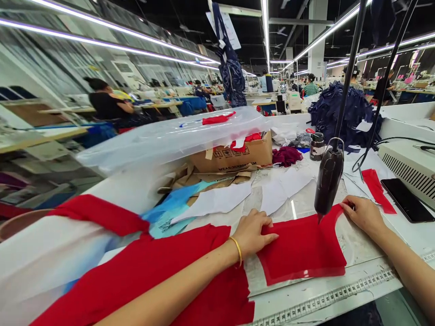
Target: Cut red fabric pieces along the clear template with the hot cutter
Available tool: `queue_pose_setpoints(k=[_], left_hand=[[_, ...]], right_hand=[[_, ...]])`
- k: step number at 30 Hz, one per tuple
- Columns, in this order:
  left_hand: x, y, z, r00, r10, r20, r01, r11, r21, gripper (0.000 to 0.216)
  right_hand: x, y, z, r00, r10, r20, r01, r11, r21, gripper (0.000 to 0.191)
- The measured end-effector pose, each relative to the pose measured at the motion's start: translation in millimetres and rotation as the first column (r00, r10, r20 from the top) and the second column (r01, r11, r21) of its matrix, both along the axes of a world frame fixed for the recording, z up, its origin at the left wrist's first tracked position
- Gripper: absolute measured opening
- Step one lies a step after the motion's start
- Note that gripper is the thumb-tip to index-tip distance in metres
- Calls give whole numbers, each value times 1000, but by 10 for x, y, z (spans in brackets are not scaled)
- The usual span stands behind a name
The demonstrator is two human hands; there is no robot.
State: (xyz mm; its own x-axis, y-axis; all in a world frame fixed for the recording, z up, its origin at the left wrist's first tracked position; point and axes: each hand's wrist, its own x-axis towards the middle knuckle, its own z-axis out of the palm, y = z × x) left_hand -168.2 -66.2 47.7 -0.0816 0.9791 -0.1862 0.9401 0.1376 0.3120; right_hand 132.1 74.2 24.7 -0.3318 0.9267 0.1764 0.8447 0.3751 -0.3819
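A small red fabric piece lies flat near the table's front edge, under a clear sheet edge or glossy strip along its near side. My left hand, with a gold bangle on the wrist, rests on its left end, thumb apart from the fingers. At the upper right corner, my right hand pinches the cloth between thumb and fingers. A black cylindrical tool hangs from above, its pointed tip at the piece's upper part; whether it touches is hard to tell. Larger red fabric spreads beneath my left forearm.
A tape measure runs along the front edge. Behind are white paper pieces, a cardboard box, a dark jar and a navy scrap heap. A phone lies at right. People sit farther off.
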Motion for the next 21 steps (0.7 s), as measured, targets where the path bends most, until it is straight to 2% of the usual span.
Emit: queue_pose_setpoints(k=[6,9,11,13,15,17,19,20,21], left_hand=[[42,98,33,998,-51,-39,52,999,8,20],[31,102,-7,996,-55,-71,58,998,31,16],[11,78,-78,994,-51,-96,61,993,103,11],[9,33,-171,993,-74,-96,94,971,222,13],[58,-23,-254,988,-144,-59,155,931,332,21],[177,-70,-299,970,-245,0,227,899,376,32],[355,-86,-294,934,-353,54,313,883,350,44],[457,-75,-277,912,-403,79,360,877,318,48],[561,-52,-254,890,-445,102,403,871,280,52]], right_hand=[[-46,99,21,999,-47,-13,47,999,-10,16],[-46,108,5,996,-74,-52,75,997,6,15],[-23,96,31,992,-100,-81,103,994,31,15],[8,58,114,978,-110,-176,125,989,75,25],[20,-24,251,916,-28,-399,86,988,129,38],[-22,-159,406,752,171,-637,-44,977,210,50],[-138,-334,534,591,382,-710,-222,924,313,60],[-219,-425,579,555,458,-694,-294,889,352,66],[-306,-509,609,557,486,-674,-319,874,366,69]])
